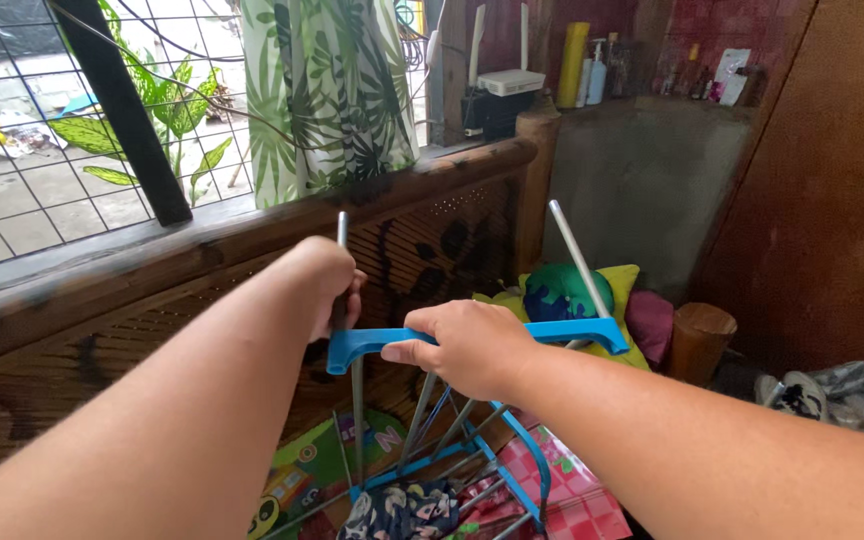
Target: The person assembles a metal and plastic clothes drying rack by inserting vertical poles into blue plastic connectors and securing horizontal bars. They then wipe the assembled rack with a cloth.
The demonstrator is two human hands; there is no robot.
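Both forearms are bare, no sleeves, and each hand (327,285) shows no rings.

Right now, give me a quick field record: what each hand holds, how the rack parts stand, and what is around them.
left hand: left hand closed around the upright grey metal rod, near its top
right hand: right hand gripping the blue plastic crossbar from above
second rod: slanted grey metal tube rising from the crossbar's right end
below: blue rack frame with thin metal rods; dark patterned cloth at its base
behind: dark woven bamboo bench back, green and yellow cushions
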